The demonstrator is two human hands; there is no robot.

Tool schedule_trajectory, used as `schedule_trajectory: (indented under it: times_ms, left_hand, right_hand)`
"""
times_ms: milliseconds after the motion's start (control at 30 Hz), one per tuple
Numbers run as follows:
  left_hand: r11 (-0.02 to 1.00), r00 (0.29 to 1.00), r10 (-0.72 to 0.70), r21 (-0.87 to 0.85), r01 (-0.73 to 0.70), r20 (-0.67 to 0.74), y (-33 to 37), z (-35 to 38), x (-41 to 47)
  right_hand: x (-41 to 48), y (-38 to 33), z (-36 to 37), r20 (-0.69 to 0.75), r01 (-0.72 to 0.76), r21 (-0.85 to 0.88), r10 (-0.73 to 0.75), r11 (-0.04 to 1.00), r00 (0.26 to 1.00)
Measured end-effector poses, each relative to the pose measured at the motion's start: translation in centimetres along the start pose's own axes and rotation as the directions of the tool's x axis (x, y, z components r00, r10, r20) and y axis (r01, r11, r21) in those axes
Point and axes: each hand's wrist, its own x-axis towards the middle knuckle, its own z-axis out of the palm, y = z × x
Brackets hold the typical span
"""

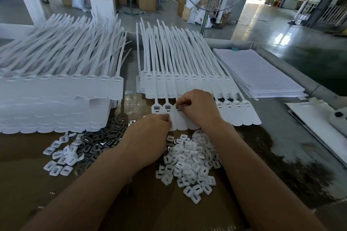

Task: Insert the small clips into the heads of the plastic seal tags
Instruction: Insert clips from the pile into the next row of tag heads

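Seven heads showed in the front row of seal tags [246,112] on the bench [262,146], and others were hidden beneath the right hand [199,108]. The third tag [181,124] from the left lay flat with its head directly under that hand's fingertips. The grip was closed there, thumb and forefinger pinched on the head, wrist raised above the row. Whether a clip sat between them could not be told.

The left hand [150,133] lay knuckles up just left of the third tag, fingers curled under and touching the tag bodies. What its grip held was hidden.

One heap of dark small clips [105,137] lay left of the third tag. Two heaps of white caps lay nearer the person, the larger [189,157] just below it and the smaller [60,159] far left. A second row of tags [178,80] lay behind it.
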Motion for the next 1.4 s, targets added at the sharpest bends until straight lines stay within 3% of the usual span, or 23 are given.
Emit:
schedule_trajectory:
  times_ms: [367, 467, 633, 767, 900, 1400]
  left_hand:
    - [1.0, 1.0, 0.017, 0.023, -0.018, 0.013, 0.0, -0.2, 0.0]
    - [1.0, 1.0, 0.014, 0.016, -0.014, 0.014, -0.1, -0.3, 0.1]
    - [0.999, 1.0, 0.021, -0.042, -0.021, 0.007, -0.9, -0.5, 0.5]
    - [0.988, 0.999, 0.014, -0.153, -0.019, -0.033, -1.9, -0.5, 0.7]
    - [0.981, 0.998, 0.03, -0.188, -0.041, -0.06, -2.1, -0.4, 0.7]
    - [0.985, 0.998, -0.004, -0.175, -0.007, -0.061, -1.9, -0.2, 0.6]
  right_hand:
    - [-2.1, -0.3, -0.5, 0.184, 0.239, -0.387, -0.18, 0.89, 0.966]
    - [-2.3, -0.2, -0.9, 0.173, 0.208, -0.308, -0.16, 0.929, 0.972]
    - [-2.5, -0.1, -1.8, 0.056, 0.103, 0.039, -0.105, 0.994, 0.993]
    - [-3.3, -0.8, -2.6, 0.228, 0.141, 0.251, -0.201, 0.958, 0.953]
    - [-3.7, -1.2, -2.4, 0.394, 0.163, 0.198, -0.231, 0.967, 0.89]
    - [-4.2, -0.7, -4.1, 0.556, 0.022, 0.222, -0.144, 0.975, 0.819]
